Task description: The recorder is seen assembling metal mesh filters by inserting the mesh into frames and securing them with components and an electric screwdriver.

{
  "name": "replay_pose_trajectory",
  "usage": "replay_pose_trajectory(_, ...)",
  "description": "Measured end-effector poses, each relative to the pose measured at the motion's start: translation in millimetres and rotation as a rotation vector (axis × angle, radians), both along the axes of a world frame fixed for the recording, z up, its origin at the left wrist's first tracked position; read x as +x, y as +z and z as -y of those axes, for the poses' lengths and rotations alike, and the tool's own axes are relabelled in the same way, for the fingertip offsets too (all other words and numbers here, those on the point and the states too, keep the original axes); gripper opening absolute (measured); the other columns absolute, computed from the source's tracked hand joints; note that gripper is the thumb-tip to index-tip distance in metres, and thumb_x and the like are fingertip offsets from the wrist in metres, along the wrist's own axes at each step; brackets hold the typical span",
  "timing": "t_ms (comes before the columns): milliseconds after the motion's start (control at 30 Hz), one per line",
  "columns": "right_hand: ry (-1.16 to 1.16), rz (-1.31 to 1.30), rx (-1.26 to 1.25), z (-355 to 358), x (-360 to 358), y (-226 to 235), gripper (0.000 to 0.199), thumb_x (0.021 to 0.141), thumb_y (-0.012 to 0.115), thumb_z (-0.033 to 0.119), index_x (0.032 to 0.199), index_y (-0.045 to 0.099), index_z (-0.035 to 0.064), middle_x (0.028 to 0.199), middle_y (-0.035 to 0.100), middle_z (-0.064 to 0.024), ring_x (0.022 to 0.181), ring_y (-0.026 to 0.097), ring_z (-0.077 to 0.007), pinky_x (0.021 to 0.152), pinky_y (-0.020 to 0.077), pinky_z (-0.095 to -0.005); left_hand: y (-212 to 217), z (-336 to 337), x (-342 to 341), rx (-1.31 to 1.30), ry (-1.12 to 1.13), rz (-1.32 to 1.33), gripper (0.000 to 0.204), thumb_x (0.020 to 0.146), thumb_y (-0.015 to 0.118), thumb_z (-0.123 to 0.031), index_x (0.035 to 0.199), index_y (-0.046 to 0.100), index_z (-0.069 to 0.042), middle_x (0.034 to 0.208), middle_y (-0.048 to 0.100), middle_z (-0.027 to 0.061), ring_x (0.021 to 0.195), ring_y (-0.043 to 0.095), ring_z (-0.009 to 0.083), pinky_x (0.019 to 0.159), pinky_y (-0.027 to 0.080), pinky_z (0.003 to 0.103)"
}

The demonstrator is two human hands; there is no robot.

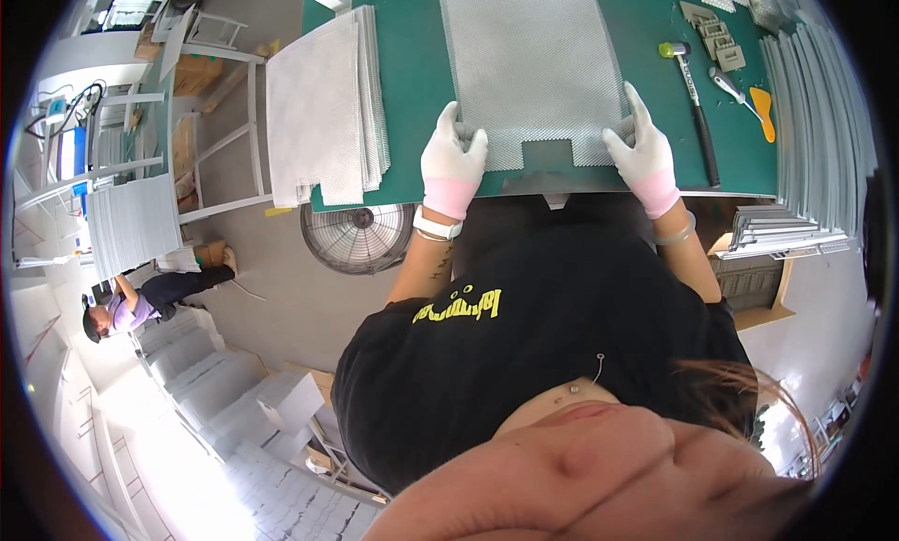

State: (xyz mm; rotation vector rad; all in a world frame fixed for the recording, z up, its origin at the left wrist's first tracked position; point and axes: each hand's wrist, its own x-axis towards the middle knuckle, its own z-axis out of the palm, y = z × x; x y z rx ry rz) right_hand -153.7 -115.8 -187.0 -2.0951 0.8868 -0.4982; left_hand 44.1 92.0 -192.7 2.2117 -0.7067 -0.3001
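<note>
A silvery mesh sheet (529, 64) with a rectangular notch in its near edge lies on the green worktop (412, 73) in front of me. My left hand (453, 157), in a white glove with a pink cuff, grips the sheet's near left corner, thumb on the mesh side. At the near right corner my right hand (642, 153), gloved alike, holds the edge between thumb and fingers, with its index finger stretched along the side. Fingertips under the sheet are hidden. Left of the sheet sits a stack of similar mesh sheets (323, 101), overhanging the worktop's left edge.
On the right lie a hammer (696, 106), a screwdriver (730, 87), an orange scraper-like tool (764, 115) and beige plastic parts (716, 37). Grey panels (815, 129) stand in a row beyond. A floor fan (361, 232) is below the left edge. Another person (154, 298) works far left.
</note>
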Motion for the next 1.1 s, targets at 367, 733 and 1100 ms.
replay_pose_trajectory(367, -0.002, 0.126, -0.275, -20, -14, -1, 0.053, 0.087, 0.072, 0.011, 0.137, 0.06, 0.0011, 0.103, 0.072, -0.0183, 0.081, 0.07, -0.0273, 0.078, 0.057, -0.0348, -7, -11, -12, 0.013, -0.026, 0.162, 0.062, 0.089, 0.073, -0.021, 0.141, 0.051, 0.006, 0.087, 0.07, 0.0073, 0.065, 0.064, 0.0153, 0.065, 0.053, 0.03)
replay_pose_trajectory(733, 0.035, -0.001, -0.216, -23, -18, -12, 0.046, 0.088, 0.072, 0.015, 0.132, 0.064, 0.0049, 0.106, 0.071, -0.0192, 0.09, 0.07, -0.0331, 0.08, 0.0557, -0.0363, -34, -20, -7, 0.037, -0.054, 0.269, 0.063, 0.089, 0.073, -0.024, 0.141, 0.052, 0.005, 0.094, 0.069, 0.0107, 0.067, 0.062, 0.0166, 0.067, 0.054, 0.032)
replay_pose_trajectory(1100, 0.052, -0.185, -0.288, -25, -18, -18, 0.048, 0.091, 0.07, 0.02, 0.136, 0.061, 0.0086, 0.106, 0.07, -0.0186, 0.096, 0.067, -0.0369, 0.086, 0.0543, -0.0433, -22, -17, -10, 0.157, -0.047, 0.154, 0.062, 0.09, 0.071, -0.029, 0.14, 0.052, 0.002, 0.123, 0.067, 0.0198, 0.107, 0.067, 0.0356, 0.088, 0.056, 0.041)
